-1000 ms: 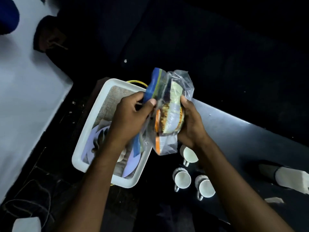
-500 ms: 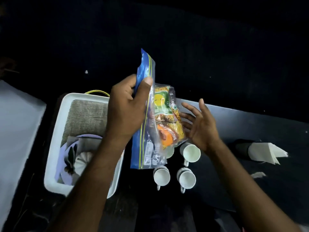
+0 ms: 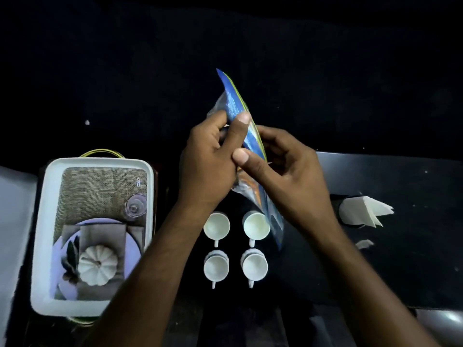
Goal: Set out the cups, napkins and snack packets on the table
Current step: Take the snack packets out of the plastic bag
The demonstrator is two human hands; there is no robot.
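I hold a clear zip bag of snack packets [image 3: 236, 106] with a blue and yellow seal strip, upright above the dark table [image 3: 400, 246]. My left hand [image 3: 210, 161] pinches its top edge between thumb and fingers. My right hand [image 3: 283, 169] grips the bag's right side just below. Several white cups stand on the table under the bag in two rows, among them one at the back left [image 3: 216, 226] and one at the front right [image 3: 254, 266]. A stack of white napkins [image 3: 363, 214] in a dark holder lies on the table to the right.
A white tray [image 3: 47, 221] with a printed picture of a plate and pumpkin sits to the left, beside the table. A scrap of white paper [image 3: 364, 244] lies near the napkins. Everything beyond the table's far edge is dark.
My right hand, open beside the bag half a second ago, has closed on it. The bag has shifted right and turned edge-on, above the cups. The view has swung right.
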